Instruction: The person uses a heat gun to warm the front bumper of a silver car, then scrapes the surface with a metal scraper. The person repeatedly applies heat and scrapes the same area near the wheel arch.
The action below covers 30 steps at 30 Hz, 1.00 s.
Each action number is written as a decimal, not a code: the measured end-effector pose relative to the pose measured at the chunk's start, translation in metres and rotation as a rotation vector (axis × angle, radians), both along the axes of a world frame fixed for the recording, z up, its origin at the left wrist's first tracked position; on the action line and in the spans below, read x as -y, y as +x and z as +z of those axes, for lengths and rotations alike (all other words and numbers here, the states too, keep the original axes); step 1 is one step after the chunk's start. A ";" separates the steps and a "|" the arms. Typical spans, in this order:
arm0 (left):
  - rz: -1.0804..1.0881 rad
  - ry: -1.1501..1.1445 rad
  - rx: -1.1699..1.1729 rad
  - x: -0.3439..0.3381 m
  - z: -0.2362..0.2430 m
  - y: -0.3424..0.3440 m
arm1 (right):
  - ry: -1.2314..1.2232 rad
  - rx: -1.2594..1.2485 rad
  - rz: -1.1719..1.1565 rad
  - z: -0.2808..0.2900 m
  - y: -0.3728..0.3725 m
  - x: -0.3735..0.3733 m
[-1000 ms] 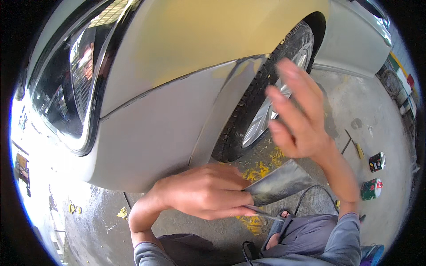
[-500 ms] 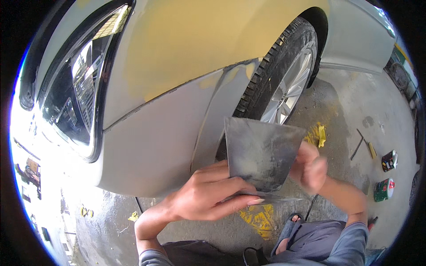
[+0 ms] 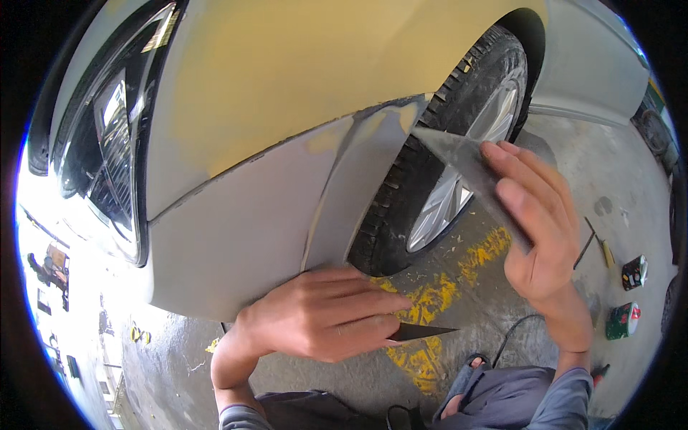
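Note:
My right hand (image 3: 541,215) grips a flat, grey putty spreader (image 3: 466,168) by its back edge. The blade's far corner is at the wheel arch edge, by a yellowish putty patch (image 3: 408,115) on the bumper corner; I cannot tell whether it touches. My left hand (image 3: 326,312) is closed around a second thin, dark spreader (image 3: 423,332), seen almost edge-on below the grey bumper (image 3: 244,229). Most of that spreader is hidden by the fingers. Above the bumper seam, the fender (image 3: 287,79) carries a broad yellow coat.
The front wheel (image 3: 459,158) stands right of the bumper, and the headlight (image 3: 115,143) is on the left. Two cans, one dark (image 3: 634,272) and one green (image 3: 622,320), stand on the concrete floor at right. A dark stick (image 3: 584,244) lies near them.
The two spreaders, close together before, are now apart. My right hand has lifted its spreader up and right toward the wheel arch. My left hand stays low with the other one.

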<state>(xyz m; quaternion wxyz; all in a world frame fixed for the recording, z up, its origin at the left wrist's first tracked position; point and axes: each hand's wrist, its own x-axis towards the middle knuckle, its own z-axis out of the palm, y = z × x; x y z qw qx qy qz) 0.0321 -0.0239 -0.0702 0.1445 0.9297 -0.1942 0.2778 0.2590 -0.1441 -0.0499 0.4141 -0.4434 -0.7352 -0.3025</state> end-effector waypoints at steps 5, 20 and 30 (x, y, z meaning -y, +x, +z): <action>-0.072 -0.002 0.026 -0.008 0.002 0.002 | 0.099 0.198 -0.065 0.004 -0.005 -0.009; -0.075 0.016 0.023 -0.010 -0.005 0.002 | 0.141 0.204 -0.053 0.005 -0.002 -0.022; -0.106 0.023 0.006 -0.011 -0.005 0.004 | 0.117 0.157 -0.047 0.005 -0.004 -0.023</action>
